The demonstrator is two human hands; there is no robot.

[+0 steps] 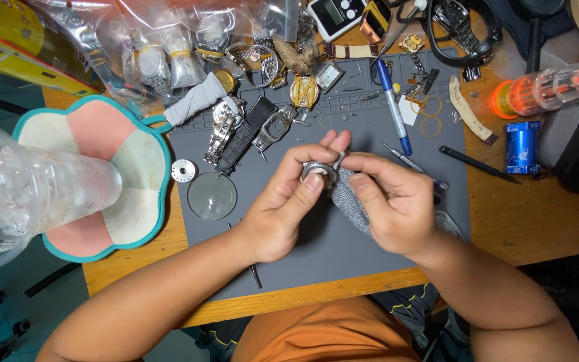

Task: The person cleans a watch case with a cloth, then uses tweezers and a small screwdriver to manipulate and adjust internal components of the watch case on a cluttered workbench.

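Note:
My left hand grips a small round silver watch case over the grey work mat, thumb pressed on its face. My right hand holds a grey cloth against the case, with its fingertips touching the case's right side. Both hands meet above the middle of the mat. The cloth hangs down between the palms.
Several watches and straps lie at the mat's upper left, beside a round glass lens and a small gear-like disc. A blue pen, black tools, a blue cylinder and an orange-capped tube sit right. A plastic cup stands left.

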